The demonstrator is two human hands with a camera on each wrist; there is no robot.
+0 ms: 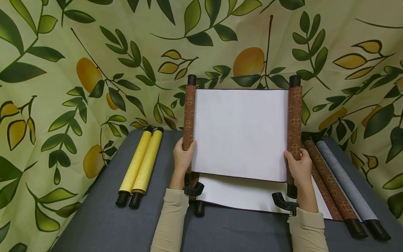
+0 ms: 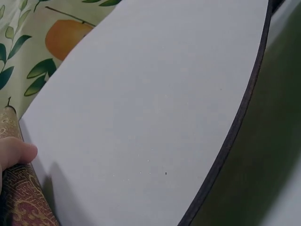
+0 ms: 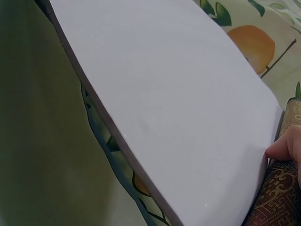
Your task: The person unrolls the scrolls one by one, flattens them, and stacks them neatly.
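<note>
A partly unrolled scroll, its blank white sheet [image 1: 240,133] stretched between two brown patterned rolls, is held up above the table. The left hand [image 1: 183,157] grips the left roll [image 1: 189,112], thumb over its inner edge. Around the lower part of the right roll [image 1: 295,115] the right hand [image 1: 300,169] is curled. Black knobs cap the rolls. In the left wrist view a thumb [image 2: 21,151] presses by the paper's edge; the right wrist view shows the other thumb [image 3: 282,146] likewise. Beneath lies another opened scroll with a white sheet [image 1: 239,196], partly hidden by the raised one.
Two yellow scrolls [image 1: 148,162] lie rolled side by side on the left of the grey table [image 1: 94,217]. To the right, a rolled brown scroll [image 1: 332,180] and a grey-blue scroll [image 1: 347,182] lie slanted. A leaf-and-fruit printed cloth [image 1: 132,21] hangs behind the table.
</note>
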